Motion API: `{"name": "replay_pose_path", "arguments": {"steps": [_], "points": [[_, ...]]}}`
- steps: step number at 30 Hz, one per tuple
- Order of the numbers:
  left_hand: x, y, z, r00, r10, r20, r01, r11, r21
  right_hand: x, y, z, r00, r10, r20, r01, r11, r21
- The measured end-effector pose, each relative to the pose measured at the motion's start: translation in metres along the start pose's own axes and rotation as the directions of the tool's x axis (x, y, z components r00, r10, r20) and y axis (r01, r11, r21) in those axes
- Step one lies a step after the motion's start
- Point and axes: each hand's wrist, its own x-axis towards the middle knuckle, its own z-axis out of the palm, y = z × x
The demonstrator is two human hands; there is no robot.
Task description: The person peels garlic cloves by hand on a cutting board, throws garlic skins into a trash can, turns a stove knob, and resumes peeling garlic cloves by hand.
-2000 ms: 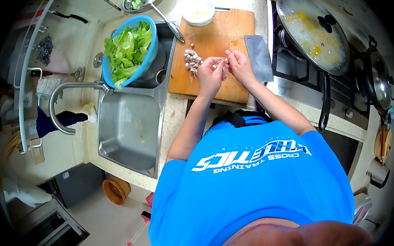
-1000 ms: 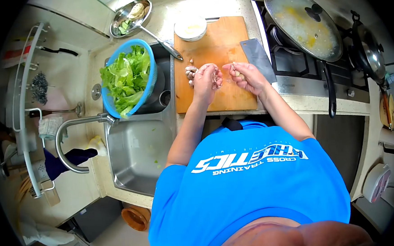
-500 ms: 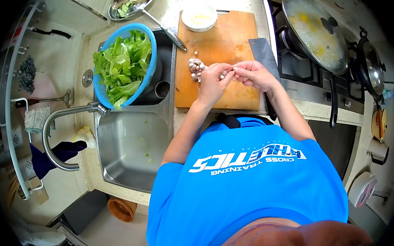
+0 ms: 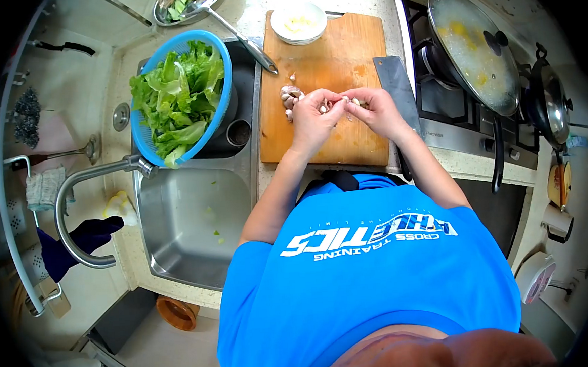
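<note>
Over the wooden cutting board (image 4: 350, 52), my left hand (image 4: 314, 124) and my right hand (image 4: 381, 115) meet fingertip to fingertip. Both are closed in a pinch on a small garlic clove (image 4: 345, 100), mostly covered by the fingers. Left of my left hand lies a pile of unpeeled garlic cloves (image 4: 289, 97), with pale bits partly visible beneath the hands. A white bowl (image 4: 299, 25) holding pale pieces stands at the board's far end. Along the board's right side rests a cleaver (image 4: 396, 90), its dark handle near my right wrist.
On the left, a blue basket of lettuce (image 4: 180, 99) sits over the steel sink (image 4: 198, 209) with its curved faucet (image 4: 74, 224). A steel pan with a ladle (image 4: 252, 55) lies at the back. To the right, a lidded pan (image 4: 473, 58) stands on the gas stove (image 4: 437, 107).
My hands stay together over the board; the fingers have shifted slightly around the clove, and the right fingers are more curled. The whole view has moved a little.
</note>
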Motion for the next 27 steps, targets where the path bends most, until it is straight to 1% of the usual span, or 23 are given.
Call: {"name": "replay_pose_path", "arguments": {"steps": [2,4,6,7,9,12,14,15,16,17,18,19,20,21,22,24,25,27], "points": [[0.001,-0.002,-0.005,0.996,-0.073,0.047,0.075,0.996,-0.042,0.001,-0.003,0.001,1.0,0.001,0.018,0.0,1.0,-0.023],[0.001,0.0,-0.007,0.995,-0.086,0.052,0.089,0.995,-0.044,0.002,-0.005,0.002,0.999,0.0,0.036,0.001,0.999,-0.044],[0.001,0.0,-0.009,0.993,-0.099,0.057,0.102,0.994,-0.045,0.003,-0.007,0.002,0.996,-0.079,0.047,0.085,0.983,-0.16],[0.001,-0.001,-0.01,0.993,-0.106,0.061,0.11,0.992,-0.061,0.004,-0.009,0.003,0.996,-0.078,0.048,0.085,0.984,-0.16],[0.002,-0.003,-0.012,0.991,-0.114,0.064,0.119,0.99,-0.079,0.005,-0.015,0.007,0.993,-0.112,0.035,0.117,0.961,-0.252],[0.003,-0.008,-0.013,0.989,-0.136,0.057,0.141,0.986,-0.092,0.005,-0.019,0.011,0.992,-0.124,0.006,0.12,0.949,-0.29],[0.003,-0.012,-0.01,0.988,-0.155,-0.001,0.154,0.983,-0.101,0.005,-0.017,0.014,0.992,-0.13,-0.006,0.122,0.949,-0.29],[0.002,-0.012,-0.01,0.988,-0.156,0.0,0.155,0.983,-0.102,0.006,-0.016,0.014,0.99,-0.138,-0.02,0.126,0.948,-0.291],[0.002,-0.012,-0.01,0.992,-0.123,-0.014,0.121,0.988,-0.096,0.007,-0.017,0.013,0.991,-0.136,-0.021,0.124,0.948,-0.292],[0.002,-0.011,-0.009,0.996,-0.09,-0.028,0.087,0.992,-0.089,0.008,-0.02,0.012,0.995,-0.1,0.006,0.098,0.959,-0.265],[0.001,-0.009,-0.008,0.995,-0.093,-0.025,0.09,0.992,-0.089,0.008,-0.021,0.01,0.997,-0.065,0.033,0.071,0.968,-0.239],[0.001,-0.005,-0.008,0.995,-0.094,-0.024,0.09,0.985,-0.147,0.008,-0.02,0.01,0.998,-0.063,0.03,0.068,0.968,-0.24],[0.002,-0.003,-0.009,0.995,-0.094,-0.024,0.087,0.975,-0.204,0.009,-0.019,0.009,0.998,0.003,0.061,0.003,0.994,-0.108],[0.002,-0.002,-0.01,0.995,-0.094,-0.024,0.087,0.975,-0.205,0.009,-0.018,0.009,0.993,0.064,0.102,-0.066,0.998,0.023],[0.002,-0.001,-0.011,0.995,-0.103,-0.007,0.1,0.977,-0.19,0.009,-0.015,0.009,0.993,0.064,0.103,-0.067,0.998,0.022],[0.002,-0.002,-0.012,0.993,-0.114,0.011,0.115,0.978,-0.174,0.007,-0.007,0.009,0.982,0.14,0.129,-0.168,0.958,0.234],[0.001,-0.004,-0.012,0.993,-0.119,0.0,0.117,0.977,-0.18,0.005,-0.005,0.009,0.981,0.142,0.129,-0.169,0.957,0.235],[0.0,-0.004,-0.01,0.992,-0.124,-0.007,0.121,0.975,-0.185,0.003,-0.003,0.008,0.946,0.29,0.144,-0.323,0.843,0.431]]}}
